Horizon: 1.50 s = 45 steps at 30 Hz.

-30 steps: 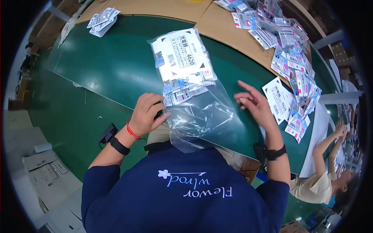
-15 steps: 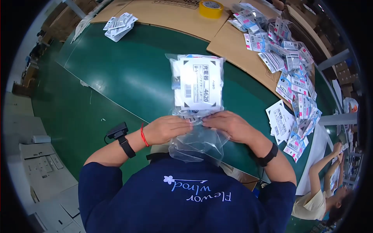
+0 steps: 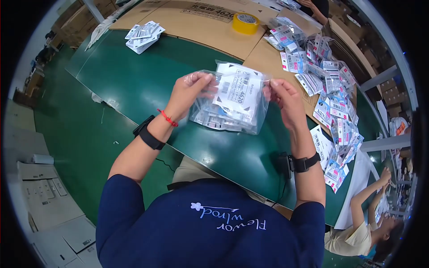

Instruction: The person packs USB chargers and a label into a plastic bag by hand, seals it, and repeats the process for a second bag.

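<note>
A clear plastic bag [image 3: 212, 118] filled with flat packaged goods rests on the green table, slightly tilted in view. Its white printed label card [image 3: 240, 89] shows through the plastic. At the bag's left side my left hand [image 3: 191, 91] is closed, thumb against fingers, on the clear plastic film. My right hand [image 3: 287, 99] pinches the film at the opposite upper side. Between the two hands the loose film stretches over the label. Both hands are above the tabletop, with wrists bent toward the bag.
The green table [image 3: 134, 80] bears a small stack of packets [image 3: 144, 36] at far left. Cardboard [image 3: 178, 18] and yellow tape [image 3: 246, 23] lie at the back. Right are a heap of packets [image 3: 333, 73] and white label cards [image 3: 322, 142]. A co-worker [image 3: 357, 234] works at right.
Both hands have moved from the bag's near end up to its sides. The loose clear film that hung toward me now lies over the label, and the bag has turned and come nearer.
</note>
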Available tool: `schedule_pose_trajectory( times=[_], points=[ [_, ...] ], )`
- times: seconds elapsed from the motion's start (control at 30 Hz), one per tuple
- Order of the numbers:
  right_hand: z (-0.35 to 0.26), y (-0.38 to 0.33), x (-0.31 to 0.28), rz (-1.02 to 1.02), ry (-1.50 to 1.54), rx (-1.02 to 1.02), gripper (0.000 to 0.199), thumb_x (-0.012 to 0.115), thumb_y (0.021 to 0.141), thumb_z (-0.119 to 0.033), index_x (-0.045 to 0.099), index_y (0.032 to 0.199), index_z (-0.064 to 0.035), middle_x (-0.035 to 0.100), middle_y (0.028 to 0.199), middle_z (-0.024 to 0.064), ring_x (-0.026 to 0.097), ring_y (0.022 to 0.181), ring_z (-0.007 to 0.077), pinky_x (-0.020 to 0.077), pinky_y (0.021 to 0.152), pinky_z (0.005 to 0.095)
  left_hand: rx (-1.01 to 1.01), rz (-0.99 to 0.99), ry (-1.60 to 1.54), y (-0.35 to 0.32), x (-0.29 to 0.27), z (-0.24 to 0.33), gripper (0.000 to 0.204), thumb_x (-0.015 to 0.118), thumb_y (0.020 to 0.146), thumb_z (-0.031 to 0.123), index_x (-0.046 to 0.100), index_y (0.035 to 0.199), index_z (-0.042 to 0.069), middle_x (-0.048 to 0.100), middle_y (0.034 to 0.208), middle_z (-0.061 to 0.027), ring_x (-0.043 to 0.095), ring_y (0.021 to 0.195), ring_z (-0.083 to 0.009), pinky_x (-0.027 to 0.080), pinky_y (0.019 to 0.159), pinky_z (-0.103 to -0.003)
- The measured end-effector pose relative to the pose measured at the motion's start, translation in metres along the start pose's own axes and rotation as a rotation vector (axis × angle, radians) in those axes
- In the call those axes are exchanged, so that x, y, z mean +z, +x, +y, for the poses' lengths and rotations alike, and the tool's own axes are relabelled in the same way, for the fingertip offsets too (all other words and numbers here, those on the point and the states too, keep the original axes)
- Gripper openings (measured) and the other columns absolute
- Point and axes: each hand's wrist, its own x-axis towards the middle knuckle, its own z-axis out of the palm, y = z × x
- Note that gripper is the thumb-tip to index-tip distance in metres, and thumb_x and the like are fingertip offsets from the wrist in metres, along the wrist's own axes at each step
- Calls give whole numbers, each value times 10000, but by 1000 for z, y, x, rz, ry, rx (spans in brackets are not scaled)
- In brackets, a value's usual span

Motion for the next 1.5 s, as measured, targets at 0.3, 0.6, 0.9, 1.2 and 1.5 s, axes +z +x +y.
schedule_pose_trajectory(
  times=[0.3,0.6,0.9,1.2,1.5],
  points=[
    [45,22,-18,329,-2,-165,165,545,944,-176,616,945,-27,653,886,46,587,768,86,449,679,211,509,-81,863,51,-21,4,343,513,968,290,678,1003,-8,662,1081,-56,596,1018,-159,470,869,-274],
    [76,37,-22,466,130,-130,174,495,978,-194,543,966,-27,643,909,69,664,776,151,491,591,222,93,77,178,96,5,-22,353,533,956,303,684,1037,-5,681,972,-45,570,903,-81,450,775,-220],
    [70,52,-34,530,27,-64,176,510,973,-202,548,943,-34,640,871,65,652,671,133,463,537,213,87,161,176,124,10,-36,334,537,945,274,696,991,-17,700,897,-71,588,834,-82,469,742,-230],
    [68,58,-30,504,-442,16,179,607,861,-136,557,765,6,572,615,51,588,521,123,443,485,260,181,194,409,134,-1,-56,319,549,909,262,690,956,-20,706,911,-117,647,831,-189,482,765,-265],
    [70,59,-17,569,-925,-111,199,659,794,-178,581,718,-11,587,635,107,591,581,248,470,565,337,143,335,692,124,-11,-70,308,567,919,248,662,1053,-13,695,940,-121,619,798,-127,494,712,-271]
  ],
)
